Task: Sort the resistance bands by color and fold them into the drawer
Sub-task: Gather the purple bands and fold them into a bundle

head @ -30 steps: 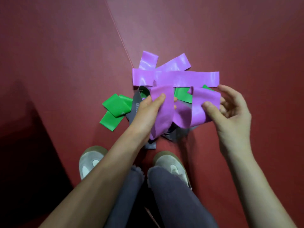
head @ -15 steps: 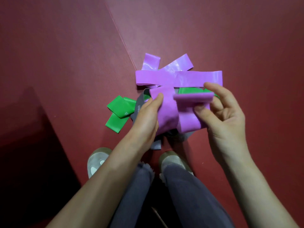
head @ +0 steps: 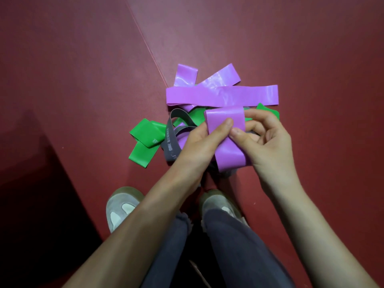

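Purple band (head: 228, 156) now doubled; red flr (head: 83, 80)

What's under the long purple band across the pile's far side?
Two purple bands stick out from beneath the long purple band; green band shows at its near edge. Their overlap underneath is covered.

Red floor (head: 83, 80): purple bands (head: 222, 95), green bands (head: 145, 142), grey band (head: 170, 142) piled.
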`<state>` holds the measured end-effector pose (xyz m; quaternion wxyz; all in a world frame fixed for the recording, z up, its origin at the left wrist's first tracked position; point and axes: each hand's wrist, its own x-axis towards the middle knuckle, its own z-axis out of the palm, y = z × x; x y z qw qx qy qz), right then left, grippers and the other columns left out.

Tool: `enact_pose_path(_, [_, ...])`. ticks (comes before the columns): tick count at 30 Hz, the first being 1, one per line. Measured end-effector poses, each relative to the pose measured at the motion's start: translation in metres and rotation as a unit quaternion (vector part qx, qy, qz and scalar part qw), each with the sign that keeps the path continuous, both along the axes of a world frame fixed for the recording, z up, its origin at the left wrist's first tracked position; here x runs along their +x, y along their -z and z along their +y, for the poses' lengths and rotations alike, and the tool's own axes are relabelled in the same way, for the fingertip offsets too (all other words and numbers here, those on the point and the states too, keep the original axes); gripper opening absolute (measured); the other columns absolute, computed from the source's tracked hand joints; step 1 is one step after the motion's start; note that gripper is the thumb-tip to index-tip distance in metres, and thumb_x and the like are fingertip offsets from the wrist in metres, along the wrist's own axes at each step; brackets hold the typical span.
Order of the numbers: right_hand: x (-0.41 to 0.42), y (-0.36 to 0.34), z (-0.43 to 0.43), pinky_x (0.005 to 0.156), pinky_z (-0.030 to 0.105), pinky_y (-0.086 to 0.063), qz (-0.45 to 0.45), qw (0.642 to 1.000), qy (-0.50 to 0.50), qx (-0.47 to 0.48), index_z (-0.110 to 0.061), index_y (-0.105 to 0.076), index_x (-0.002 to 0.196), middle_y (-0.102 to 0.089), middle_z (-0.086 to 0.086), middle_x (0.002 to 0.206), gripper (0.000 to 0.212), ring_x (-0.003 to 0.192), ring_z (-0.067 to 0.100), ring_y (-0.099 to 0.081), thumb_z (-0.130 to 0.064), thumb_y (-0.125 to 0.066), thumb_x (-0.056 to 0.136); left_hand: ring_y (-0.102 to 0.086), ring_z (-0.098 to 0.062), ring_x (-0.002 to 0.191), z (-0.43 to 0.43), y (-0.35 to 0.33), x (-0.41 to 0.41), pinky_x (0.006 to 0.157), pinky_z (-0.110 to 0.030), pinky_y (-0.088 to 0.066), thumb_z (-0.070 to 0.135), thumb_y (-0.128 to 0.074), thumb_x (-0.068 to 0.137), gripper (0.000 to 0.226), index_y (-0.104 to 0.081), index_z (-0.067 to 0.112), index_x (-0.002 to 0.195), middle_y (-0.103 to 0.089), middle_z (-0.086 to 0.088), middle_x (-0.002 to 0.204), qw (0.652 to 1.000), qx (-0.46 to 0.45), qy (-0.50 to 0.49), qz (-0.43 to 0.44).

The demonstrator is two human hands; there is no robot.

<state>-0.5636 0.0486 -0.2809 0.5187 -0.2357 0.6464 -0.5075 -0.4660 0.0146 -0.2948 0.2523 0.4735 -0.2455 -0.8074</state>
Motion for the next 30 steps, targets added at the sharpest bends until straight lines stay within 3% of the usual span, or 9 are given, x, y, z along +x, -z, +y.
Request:
enact_pose_path(3, [0.005,0.005,0.003,0.049,0.011,-0.041,0.080,0.997,-0.006,0.005,-0.027,-0.044,0.093,-0.054,-0.005,0.071,0.039,0.045,-0.002,-0.049,-0.002,-0.068,0.074,-0.059,-0.028,0.098,0.002,-0.001,-0.001,0.095,-0.043,-0.046,0.020,-0.051,0.089,0.026,-0.058,0.004,0.109,-0.063,-0.020,0.105,0.999,-0.007,0.007,-0.038])
enact_pose_path(6, [0.005,0.012,0.007,0.055,0.008,-0.043,0.092,0.996,0.000,0.005,-0.027,-0.039,0.095,-0.051,-0.001,0.083,0.044,0.052,-0.007,-0.052,-0.003,-0.069,0.073,-0.065,-0.019,0.080,-0.006,-0.002,0.004,0.081,-0.032,-0.054,0.019,-0.040,0.094,0.026,-0.062,0.006,0.100,-0.069,-0.009,0.088,0.999,-0.014,-0.022,-0.030])
enact_pose_path(9, [0.000,0.026,0.015,0.064,0.008,-0.045,0.043,0.996,-0.063,0.055,-0.023,-0.047,0.085,-0.055,-0.002,0.076,0.028,0.059,-0.006,-0.053,-0.019,-0.070,0.068,-0.066,-0.007,0.068,-0.020,-0.006,0.013,0.068,-0.025,-0.056,0.019,-0.037,0.095,0.029,-0.063,0.015,0.084,-0.072,0.006,0.073,0.998,-0.036,-0.057,-0.011])
enact_pose_path(12, [-0.001,0.039,0.026,0.073,0.014,-0.043,0.107,0.970,-0.192,0.105,-0.022,-0.058,0.075,-0.061,-0.012,0.071,0.009,0.071,-0.005,-0.053,-0.029,-0.063,0.073,-0.067,-0.006,0.070,-0.029,-0.012,0.018,0.070,-0.024,-0.055,0.020,-0.037,0.095,0.029,-0.063,0.016,0.083,-0.072,0.007,0.073,0.996,-0.057,-0.069,-0.004])
enact_pose_path(14, [0.000,0.042,0.029,0.066,0.021,-0.039,0.119,0.966,-0.205,0.108,-0.013,-0.058,0.069,-0.058,-0.006,0.066,0.017,0.064,0.001,-0.048,-0.030,-0.057,0.075,-0.066,-0.010,0.075,-0.032,-0.015,0.021,0.074,-0.026,-0.055,0.020,-0.038,0.094,0.028,-0.064,0.016,0.083,-0.073,0.006,0.076,0.996,-0.063,-0.064,-0.003])
enact_pose_path(17, [0.004,0.037,0.025,0.049,0.020,-0.030,0.019,0.983,-0.143,0.110,-0.009,-0.056,0.067,-0.048,0.012,0.061,0.017,0.056,0.015,-0.037,-0.021,-0.058,0.077,-0.066,-0.010,0.070,-0.037,-0.014,0.027,0.072,-0.026,-0.055,0.020,-0.038,0.094,0.028,-0.063,0.015,0.083,-0.072,0.004,0.075,0.995,-0.048,-0.083,0.011])
enact_pose_path(20, [0.010,0.041,0.021,0.054,0.014,-0.039,-0.026,0.975,-0.184,0.120,-0.018,-0.057,0.075,-0.059,-0.003,0.061,0.017,0.054,0.002,-0.048,-0.005,-0.057,0.085,-0.067,-0.009,0.067,-0.041,-0.012,0.036,0.070,-0.024,-0.055,0.016,-0.038,0.093,0.024,-0.061,0.012,0.087,-0.072,0.003,0.072,0.993,-0.034,-0.108,0.023])
enact_pose_path(23, [0.004,0.061,0.016,0.089,0.020,-0.040,0.145,0.949,-0.242,0.140,-0.013,-0.056,0.106,-0.061,0.002,0.101,0.026,0.095,0.008,-0.055,-0.003,-0.060,0.082,-0.068,-0.009,0.067,-0.038,-0.007,0.042,0.068,-0.024,-0.057,0.012,-0.039,0.093,0.021,-0.060,0.009,0.093,-0.073,0.003,0.073,0.994,-0.026,-0.107,0.021])
enact_pose_path(30, [-0.007,0.094,-0.073,0.087,0.020,-0.033,0.348,0.915,-0.186,0.084,-0.002,-0.059,0.108,-0.059,0.014,0.118,0.030,0.114,0.024,-0.051,0.001,-0.049,0.080,-0.065,-0.007,0.056,-0.023,0.008,0.038,0.062,-0.023,-0.056,0.014,-0.039,0.094,0.024,-0.061,0.010,0.085,-0.071,0.004,0.063,0.995,-0.036,-0.070,-0.055])
